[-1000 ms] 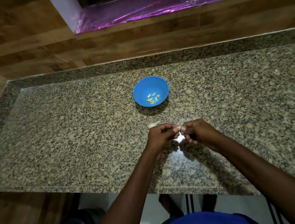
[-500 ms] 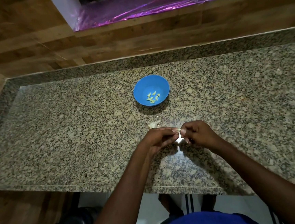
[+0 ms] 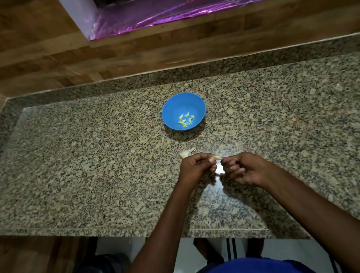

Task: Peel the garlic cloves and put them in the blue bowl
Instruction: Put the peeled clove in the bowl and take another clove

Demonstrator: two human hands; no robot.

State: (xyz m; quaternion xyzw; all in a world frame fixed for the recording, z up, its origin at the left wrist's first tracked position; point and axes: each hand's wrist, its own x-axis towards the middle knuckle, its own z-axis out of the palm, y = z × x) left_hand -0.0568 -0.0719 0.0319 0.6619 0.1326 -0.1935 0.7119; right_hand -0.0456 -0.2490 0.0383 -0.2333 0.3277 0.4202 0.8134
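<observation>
Hands (image 3: 218, 167) pinch pale garlic clove (image 3: 218, 157).

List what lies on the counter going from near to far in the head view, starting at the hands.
Hands, left hand and right hand, pinching a garlic clove → garlic skins → blue bowl holding peeled cloves → wooden wall.

The bowl (image 3: 183, 111) is bright blue, and the peeled cloves (image 3: 185, 120) inside are pale yellow-green. The counter (image 3: 90, 161) has a speckled pattern of beige, grey and black. The foil (image 3: 163, 9) behind shines purple. The wall (image 3: 26, 51) is brown wood.
</observation>
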